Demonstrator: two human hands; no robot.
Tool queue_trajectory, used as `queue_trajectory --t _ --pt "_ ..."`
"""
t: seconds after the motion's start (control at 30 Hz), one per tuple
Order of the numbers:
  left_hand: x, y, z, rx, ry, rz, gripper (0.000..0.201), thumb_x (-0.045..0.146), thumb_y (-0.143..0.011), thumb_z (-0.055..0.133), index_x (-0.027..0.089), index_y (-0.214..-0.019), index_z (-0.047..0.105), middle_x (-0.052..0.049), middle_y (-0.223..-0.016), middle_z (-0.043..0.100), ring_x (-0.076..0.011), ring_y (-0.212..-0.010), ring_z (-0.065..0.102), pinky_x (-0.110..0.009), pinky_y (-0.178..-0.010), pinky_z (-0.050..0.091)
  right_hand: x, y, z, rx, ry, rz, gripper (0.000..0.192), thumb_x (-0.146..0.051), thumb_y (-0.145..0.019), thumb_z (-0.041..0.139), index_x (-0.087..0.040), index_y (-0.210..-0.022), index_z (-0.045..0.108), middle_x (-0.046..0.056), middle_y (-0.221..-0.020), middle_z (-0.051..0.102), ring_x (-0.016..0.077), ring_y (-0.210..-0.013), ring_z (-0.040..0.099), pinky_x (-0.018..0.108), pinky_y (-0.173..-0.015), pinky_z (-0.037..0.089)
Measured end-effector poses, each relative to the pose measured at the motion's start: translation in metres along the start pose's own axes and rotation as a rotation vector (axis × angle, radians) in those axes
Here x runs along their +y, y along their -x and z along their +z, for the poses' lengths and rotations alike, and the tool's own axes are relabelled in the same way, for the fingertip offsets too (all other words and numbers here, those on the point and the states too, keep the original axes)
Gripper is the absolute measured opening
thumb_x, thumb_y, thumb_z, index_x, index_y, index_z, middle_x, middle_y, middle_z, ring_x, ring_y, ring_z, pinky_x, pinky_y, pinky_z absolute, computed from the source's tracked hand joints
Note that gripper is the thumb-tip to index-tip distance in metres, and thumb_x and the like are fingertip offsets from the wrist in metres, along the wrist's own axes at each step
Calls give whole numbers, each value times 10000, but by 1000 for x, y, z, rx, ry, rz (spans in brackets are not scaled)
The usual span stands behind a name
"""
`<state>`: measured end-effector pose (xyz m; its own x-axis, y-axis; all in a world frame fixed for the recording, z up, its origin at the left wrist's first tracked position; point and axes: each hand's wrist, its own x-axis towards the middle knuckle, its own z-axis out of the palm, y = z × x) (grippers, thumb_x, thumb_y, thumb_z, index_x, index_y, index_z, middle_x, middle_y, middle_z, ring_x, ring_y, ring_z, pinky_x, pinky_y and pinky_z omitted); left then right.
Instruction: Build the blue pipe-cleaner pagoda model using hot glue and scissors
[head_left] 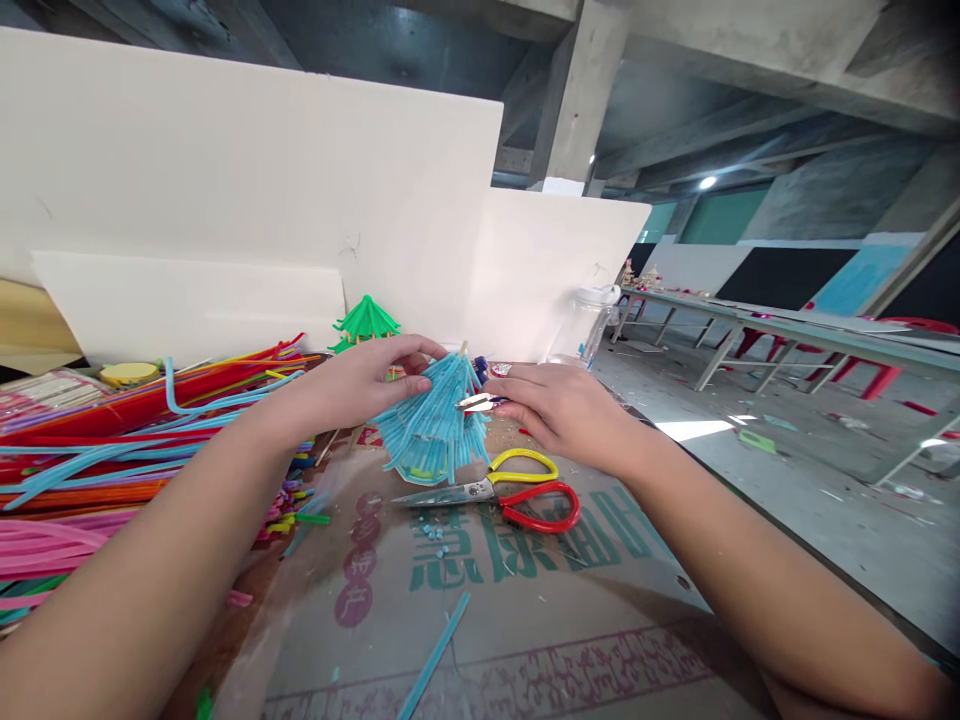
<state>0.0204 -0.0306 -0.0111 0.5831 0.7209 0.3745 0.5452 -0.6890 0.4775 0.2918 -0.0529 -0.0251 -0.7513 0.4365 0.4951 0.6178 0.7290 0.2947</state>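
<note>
Now | L hand (375,385) grip pinching blue roof (435,425) top | R hand (559,410) grip holding small pliers (476,402) at it

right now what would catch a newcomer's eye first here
At centre, the left hand holds a light blue pipe-cleaner umbrella, while the right hand brings a small metal tool to its side. Just below lie scissors with one yellow and one red handle on printed cardboard. To the left sprawls a bright heap of coloured pipe cleaners, with a green umbrella behind.
</note>
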Motion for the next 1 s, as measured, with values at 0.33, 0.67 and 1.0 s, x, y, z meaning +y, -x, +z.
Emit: queue_trajectory --t 0.33,0.67,1.0 --pt "10 -13 61 319 -243 10 503 368 -998 347 131 -1436 417 -162 -1379 534 -278 -1305 459 -435 -1101 372 15 6 1 42 131 45 335 -327 -996 441 -165 -1219 631 117 -1217 697 261 -1041 690 412 -859 551" --pt "-2 -7 13 220 -122 -23 357 270 -940 438 219 -1200 678 -23 -1246 692 -196 -1136 631 -301 -963 479 15 2 0 27 160 21 346 -315 -996 437 -140 -1219 635 131 -1153 721 249 -977 715 351 -756 578" --pt "-26 7 -29 321 -81 -231 408 424 -880 517 214 -1188 682 -45 -1178 712 -221 -1041 658 -336 -892 503 10 1 0 8 154 75 365 -311 -1008 405 -131 -1254 605 131 -1190 706 258 -996 706 400 -793 572"
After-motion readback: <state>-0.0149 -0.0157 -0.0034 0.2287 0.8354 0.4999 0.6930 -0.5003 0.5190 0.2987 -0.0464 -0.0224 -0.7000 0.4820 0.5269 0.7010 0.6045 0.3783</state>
